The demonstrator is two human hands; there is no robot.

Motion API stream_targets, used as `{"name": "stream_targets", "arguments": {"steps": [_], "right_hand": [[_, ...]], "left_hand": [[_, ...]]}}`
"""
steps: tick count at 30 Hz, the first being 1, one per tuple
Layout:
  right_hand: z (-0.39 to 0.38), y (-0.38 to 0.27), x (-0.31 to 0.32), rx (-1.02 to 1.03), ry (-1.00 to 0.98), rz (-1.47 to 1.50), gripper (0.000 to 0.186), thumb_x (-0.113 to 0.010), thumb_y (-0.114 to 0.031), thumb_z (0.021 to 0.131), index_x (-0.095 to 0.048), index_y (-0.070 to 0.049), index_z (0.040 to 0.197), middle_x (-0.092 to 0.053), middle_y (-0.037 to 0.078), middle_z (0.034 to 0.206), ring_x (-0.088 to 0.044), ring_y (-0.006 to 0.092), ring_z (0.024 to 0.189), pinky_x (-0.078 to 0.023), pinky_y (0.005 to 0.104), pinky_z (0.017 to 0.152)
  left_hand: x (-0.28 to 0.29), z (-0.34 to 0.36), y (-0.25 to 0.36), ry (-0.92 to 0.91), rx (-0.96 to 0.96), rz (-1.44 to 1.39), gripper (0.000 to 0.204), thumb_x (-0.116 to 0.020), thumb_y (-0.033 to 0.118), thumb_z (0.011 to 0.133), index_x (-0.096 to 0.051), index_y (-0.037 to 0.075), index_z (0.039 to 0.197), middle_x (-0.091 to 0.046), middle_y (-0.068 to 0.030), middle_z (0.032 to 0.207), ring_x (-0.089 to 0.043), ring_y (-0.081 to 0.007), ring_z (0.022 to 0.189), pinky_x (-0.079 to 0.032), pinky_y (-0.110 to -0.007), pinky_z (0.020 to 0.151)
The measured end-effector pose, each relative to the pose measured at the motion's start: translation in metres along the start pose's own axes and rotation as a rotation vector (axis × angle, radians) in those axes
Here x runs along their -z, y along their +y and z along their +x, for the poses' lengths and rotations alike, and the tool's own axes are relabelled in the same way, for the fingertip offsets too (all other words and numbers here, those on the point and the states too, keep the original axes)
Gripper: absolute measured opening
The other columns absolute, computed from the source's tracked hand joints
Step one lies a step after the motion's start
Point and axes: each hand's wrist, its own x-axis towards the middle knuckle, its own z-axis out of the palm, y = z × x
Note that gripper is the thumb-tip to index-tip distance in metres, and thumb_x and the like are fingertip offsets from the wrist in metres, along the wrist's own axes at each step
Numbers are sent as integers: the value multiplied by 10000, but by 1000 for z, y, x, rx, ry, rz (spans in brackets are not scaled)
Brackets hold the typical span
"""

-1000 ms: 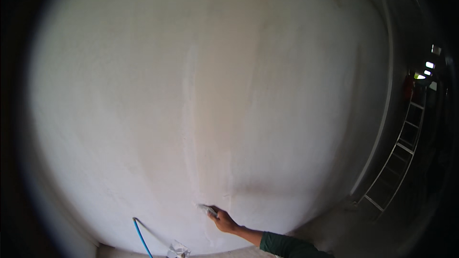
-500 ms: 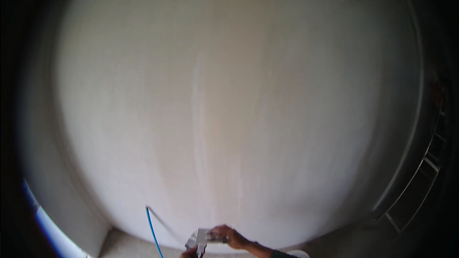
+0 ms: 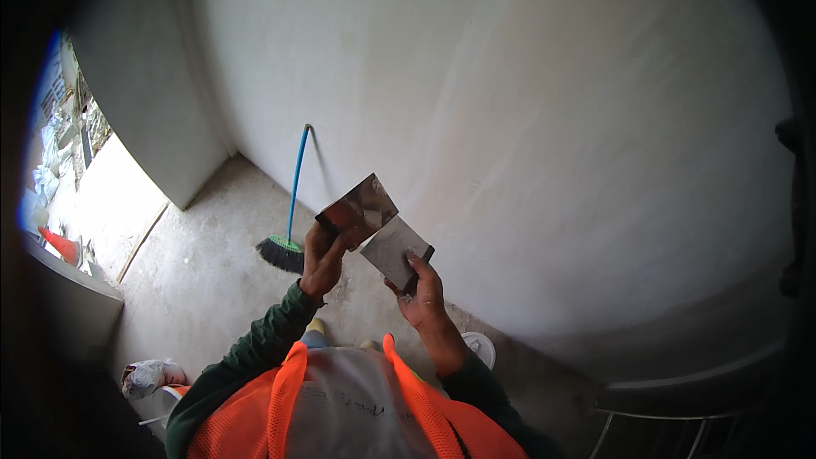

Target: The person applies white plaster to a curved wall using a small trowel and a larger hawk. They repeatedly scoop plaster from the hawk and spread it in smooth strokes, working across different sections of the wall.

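My left hand (image 3: 321, 262) grips a wide putty knife (image 3: 355, 209) by its dark back edge, and the shiny steel blade reflects reddish tones. In my right hand (image 3: 422, 299) is a second wide putty knife (image 3: 393, 248), its blade dull grey and its back strip dark. My right thumb lies on the blade's face, with whitish residue on the fingers below. The two blades meet or overlap near their corners, tilted, in front of the pale wall (image 3: 544, 161). Both hands are closed, and some fingers are hidden behind the tools.
A broom (image 3: 297, 180) with a blue handle leans on the wall to the left. Behind my right forearm stands a white bucket (image 3: 481, 348). A bag (image 3: 151, 376) lies at the lower left, and an orange cone (image 3: 61, 245) is outside the opening. A metal frame (image 3: 654, 415) stands lower right.
My view has tilted down from the wall, bringing the floor, my vest and both forearms into sight. The hands and putty knives now appear higher, with the blades angled against each other.
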Motion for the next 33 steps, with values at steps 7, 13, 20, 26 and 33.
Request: {"name": "stream_targets", "arguments": {"steps": [7, 13, 20, 26, 33], "right_hand": [[0, 12, -1, -212, 45, 285, 181, -737, -180, 961, -693, -126, 1128, -725, 30, 1064, -695, 194, 991, -603, 379, 843], [-2, 7, -12, -225, -12, 279, 199, -716, -189, 972, -688, -146, 1164, -740, 20, 1100, -706, 180, 1022, -586, 378, 861], [0, -138, -106, 651, -15, -14, 374, -672, -149, 974, -619, -92, 1339, -704, 58, 1253, -664, 208, 1162, -504, 388, 999], [39, -316, -237, 1479, 461, -1316, 338, -622, -131, 1019, -637, 36, 1313, -726, 142, 1120, -659, 276, 987, -503, 371, 895], [51, -375, -325, 1938, 1048, -2360, 472, -588, -48, 991, -616, -163, 1448, -644, 40, 1413, -564, 266, 1225, -425, 437, 1013]], "left_hand": [[-3, 1, -16, -231, -129, 350, 402, -461, 90, 1088, -536, -42, 1461, -644, -192, 1390, -593, -298, 1327, -424, -401, 1148], [51, -3, 2, -435, -161, 712, 457, -569, 4, 896, -656, 15, 1345, -674, -209, 1370, -614, -388, 1331, -435, -479, 1180], [188, -49, -29, -103, 268, 733, 493, -499, -145, 868, -675, 22, 1298, -735, -194, 1230, -708, -318, 1164, -531, -424, 1021], [297, -78, -35, 192, 187, 568, 374, -482, 87, 1022, -601, -13, 1362, -731, -169, 1191, -669, -239, 1163, -515, -380, 991], [348, -74, -21, 159, 317, 658, 359, -482, 64, 1049, -585, -26, 1381, -730, -187, 1181, -672, -231, 1090, -523, -373, 960]]}}
